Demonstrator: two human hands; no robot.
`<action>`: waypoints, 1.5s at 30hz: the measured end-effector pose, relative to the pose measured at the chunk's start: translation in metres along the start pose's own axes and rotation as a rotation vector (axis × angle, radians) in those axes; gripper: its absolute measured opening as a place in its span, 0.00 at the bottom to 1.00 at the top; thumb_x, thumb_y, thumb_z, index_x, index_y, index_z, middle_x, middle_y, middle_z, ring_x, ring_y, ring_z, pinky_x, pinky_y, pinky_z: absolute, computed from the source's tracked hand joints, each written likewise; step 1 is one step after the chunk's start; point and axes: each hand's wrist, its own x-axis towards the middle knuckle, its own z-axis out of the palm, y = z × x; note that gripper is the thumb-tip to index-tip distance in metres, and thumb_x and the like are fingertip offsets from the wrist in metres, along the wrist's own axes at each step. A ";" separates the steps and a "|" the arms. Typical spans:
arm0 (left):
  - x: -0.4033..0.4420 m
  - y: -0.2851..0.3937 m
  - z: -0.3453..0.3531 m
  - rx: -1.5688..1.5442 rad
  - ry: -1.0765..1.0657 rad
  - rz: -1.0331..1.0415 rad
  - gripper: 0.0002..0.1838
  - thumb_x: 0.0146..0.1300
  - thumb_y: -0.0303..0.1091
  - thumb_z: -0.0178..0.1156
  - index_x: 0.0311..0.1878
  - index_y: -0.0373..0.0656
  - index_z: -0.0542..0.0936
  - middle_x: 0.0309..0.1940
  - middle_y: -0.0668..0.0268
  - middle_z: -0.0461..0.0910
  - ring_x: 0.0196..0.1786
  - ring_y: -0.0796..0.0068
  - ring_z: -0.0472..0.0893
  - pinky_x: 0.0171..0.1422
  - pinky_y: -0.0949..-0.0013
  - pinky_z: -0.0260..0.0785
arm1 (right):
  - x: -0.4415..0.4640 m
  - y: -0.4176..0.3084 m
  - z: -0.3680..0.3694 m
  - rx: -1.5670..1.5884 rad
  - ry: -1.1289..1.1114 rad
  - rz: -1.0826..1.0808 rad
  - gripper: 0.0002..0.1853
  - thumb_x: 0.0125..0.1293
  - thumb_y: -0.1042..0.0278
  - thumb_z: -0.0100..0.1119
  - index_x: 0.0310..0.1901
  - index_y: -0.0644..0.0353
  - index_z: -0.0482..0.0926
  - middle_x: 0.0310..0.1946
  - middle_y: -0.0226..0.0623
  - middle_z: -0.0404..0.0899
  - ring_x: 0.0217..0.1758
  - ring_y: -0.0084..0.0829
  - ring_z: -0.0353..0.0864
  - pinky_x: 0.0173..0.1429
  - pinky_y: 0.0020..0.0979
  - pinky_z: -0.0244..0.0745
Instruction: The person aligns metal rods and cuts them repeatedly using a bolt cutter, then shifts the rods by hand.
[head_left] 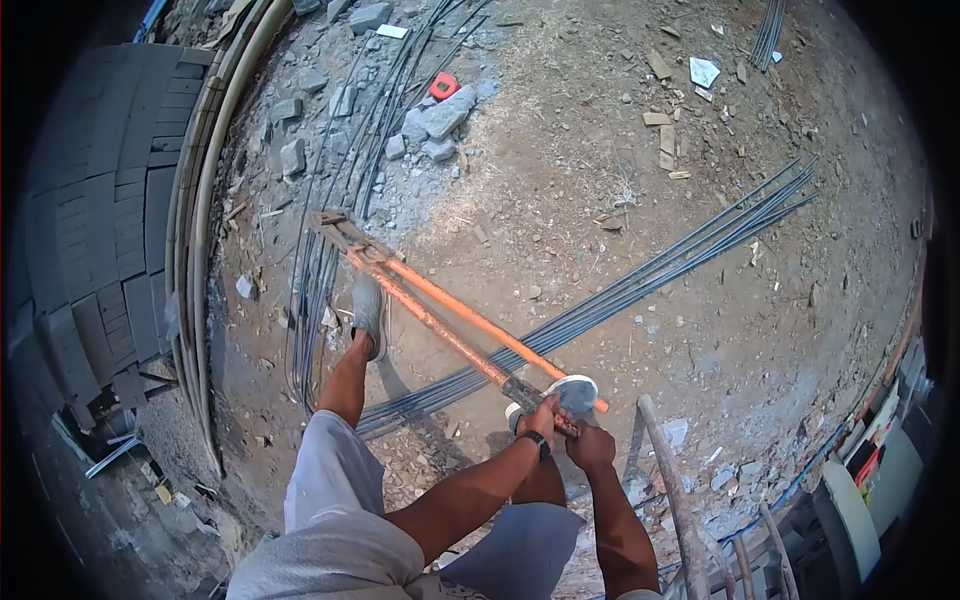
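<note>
A long bolt cutter (430,318) with orange handles slants across the ground in front of me. My left hand (540,415), a dark watch at its wrist, is wrapped round the dark grip of the nearer handle. Close beside it, my right hand (591,446) is closed round the end of that same handle. The other orange handle (480,322) runs past my right shoe (576,393), which appears to press on it. At the far end, the cutter's jaws (335,228) lie by thin steel rods (318,265); whether they bite one is unclear. My left shoe (368,310) stands near the jaws.
A second bundle of steel rods (660,272) crosses the dirt diagonally beneath the cutter. A red tape measure (443,86) sits by concrete chunks (447,113). Long poles (205,190) and stacked boards (95,210) line the left. A wooden pole (672,490) rises at lower right.
</note>
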 end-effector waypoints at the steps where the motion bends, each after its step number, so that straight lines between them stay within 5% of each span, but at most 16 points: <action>1: -0.010 0.003 0.002 -0.035 -0.024 -0.023 0.15 0.64 0.44 0.65 0.35 0.45 0.72 0.20 0.68 0.69 0.25 0.67 0.75 0.31 0.61 0.72 | -0.012 -0.011 -0.016 -0.038 -0.027 0.040 0.20 0.57 0.49 0.65 0.45 0.53 0.82 0.34 0.52 0.85 0.37 0.51 0.86 0.44 0.51 0.80; 4: -0.111 0.039 0.001 -0.049 -0.075 -0.041 0.18 0.63 0.47 0.67 0.34 0.45 0.71 0.19 0.69 0.68 0.24 0.69 0.74 0.31 0.61 0.72 | -0.082 -0.060 -0.075 0.032 -0.154 -0.157 0.22 0.58 0.54 0.69 0.51 0.56 0.81 0.34 0.49 0.86 0.36 0.44 0.88 0.43 0.44 0.81; 7: -0.203 0.080 -0.024 -0.049 -0.122 -0.154 0.17 0.65 0.50 0.63 0.33 0.50 0.71 0.19 0.74 0.66 0.24 0.73 0.71 0.34 0.62 0.69 | -0.143 -0.109 -0.118 0.757 -0.623 -0.049 0.24 0.60 0.62 0.70 0.57 0.60 0.79 0.36 0.44 0.86 0.35 0.35 0.87 0.40 0.35 0.81; 10: -0.312 0.152 -0.038 -0.053 -0.141 -0.225 0.16 0.65 0.51 0.63 0.35 0.50 0.73 0.19 0.75 0.67 0.23 0.76 0.70 0.33 0.64 0.68 | -0.207 -0.177 -0.138 1.253 -0.883 -0.046 0.35 0.66 0.64 0.66 0.71 0.62 0.63 0.44 0.42 0.82 0.33 0.26 0.82 0.39 0.28 0.78; 13: -0.406 0.239 -0.045 -0.112 -0.215 -0.210 0.15 0.65 0.50 0.62 0.38 0.50 0.74 0.21 0.76 0.68 0.22 0.78 0.70 0.32 0.66 0.68 | -0.276 -0.314 -0.179 1.725 -0.787 0.151 0.33 0.68 0.63 0.62 0.70 0.60 0.60 0.38 0.39 0.78 0.27 0.28 0.78 0.30 0.28 0.74; 19: -0.519 0.438 -0.054 -0.389 -0.513 -0.015 0.13 0.67 0.46 0.61 0.38 0.46 0.74 0.24 0.74 0.70 0.22 0.83 0.70 0.29 0.73 0.68 | -0.295 -0.616 -0.291 1.768 -0.684 0.362 0.14 0.71 0.66 0.53 0.56 0.52 0.69 0.32 0.36 0.75 0.23 0.26 0.74 0.23 0.27 0.69; 26: -0.516 0.604 -0.075 -0.340 -0.823 -0.067 0.26 0.71 0.57 0.48 0.33 0.42 0.76 0.29 0.60 0.81 0.26 0.67 0.80 0.33 0.65 0.78 | -0.234 -0.827 -0.319 1.689 -0.539 0.317 0.06 0.71 0.68 0.51 0.42 0.60 0.73 0.30 0.36 0.76 0.23 0.22 0.75 0.24 0.22 0.70; 28: -0.530 0.608 -0.066 -0.369 -0.765 0.035 0.29 0.71 0.60 0.45 0.31 0.42 0.78 0.30 0.59 0.83 0.24 0.66 0.80 0.32 0.65 0.79 | -0.235 -0.833 -0.322 1.642 -0.569 0.268 0.07 0.72 0.66 0.51 0.43 0.61 0.73 0.32 0.38 0.77 0.24 0.22 0.75 0.24 0.21 0.70; 31: -0.510 0.594 -0.074 -0.421 -0.860 -0.102 0.28 0.71 0.60 0.47 0.33 0.43 0.78 0.30 0.62 0.82 0.25 0.68 0.81 0.30 0.67 0.79 | -0.236 -0.800 -0.327 1.570 -0.670 0.187 0.12 0.73 0.64 0.51 0.49 0.64 0.72 0.35 0.40 0.78 0.24 0.22 0.75 0.23 0.22 0.72; 32: -0.495 0.584 -0.070 -0.563 -0.988 -0.127 0.25 0.69 0.60 0.52 0.35 0.45 0.77 0.31 0.66 0.81 0.30 0.69 0.83 0.33 0.68 0.79 | -0.237 -0.799 -0.334 1.566 -0.689 0.171 0.15 0.73 0.62 0.51 0.52 0.65 0.71 0.37 0.42 0.78 0.24 0.22 0.74 0.23 0.22 0.72; 37: -0.496 0.573 -0.068 -0.641 -0.851 -0.112 0.20 0.66 0.55 0.63 0.46 0.48 0.75 0.35 0.69 0.80 0.39 0.72 0.83 0.44 0.65 0.79 | -0.215 -0.773 -0.329 1.463 -0.697 0.163 0.34 0.67 0.59 0.57 0.67 0.72 0.59 0.45 0.55 0.77 0.23 0.28 0.73 0.21 0.28 0.75; 39: -0.459 0.575 -0.093 -0.323 -0.810 0.098 0.21 0.68 0.55 0.61 0.49 0.45 0.76 0.41 0.66 0.81 0.43 0.71 0.85 0.49 0.64 0.78 | -0.215 -0.793 -0.334 1.314 -0.811 0.210 0.37 0.63 0.63 0.62 0.69 0.69 0.57 0.47 0.57 0.79 0.24 0.34 0.79 0.26 0.31 0.79; 41: -0.413 0.590 -0.128 -0.086 -0.874 -0.012 0.24 0.68 0.55 0.62 0.52 0.44 0.76 0.40 0.67 0.81 0.46 0.72 0.85 0.50 0.66 0.78 | -0.214 -0.817 -0.330 1.069 -0.752 0.367 0.42 0.58 0.69 0.66 0.71 0.70 0.53 0.46 0.61 0.79 0.27 0.38 0.83 0.30 0.35 0.82; 42: -0.384 0.599 -0.147 0.036 -0.828 0.015 0.26 0.68 0.55 0.61 0.55 0.42 0.75 0.43 0.65 0.81 0.47 0.70 0.85 0.50 0.67 0.78 | -0.209 -0.824 -0.326 1.047 -0.740 0.480 0.43 0.58 0.76 0.64 0.72 0.69 0.51 0.46 0.63 0.79 0.28 0.41 0.85 0.32 0.37 0.84; 45: -0.276 0.599 -0.198 0.246 -0.600 0.321 0.33 0.67 0.56 0.62 0.63 0.38 0.70 0.53 0.59 0.79 0.50 0.67 0.85 0.52 0.66 0.77 | -0.194 -0.832 -0.304 0.915 -0.564 0.781 0.25 0.63 0.71 0.65 0.58 0.66 0.65 0.37 0.49 0.80 0.26 0.38 0.85 0.31 0.35 0.84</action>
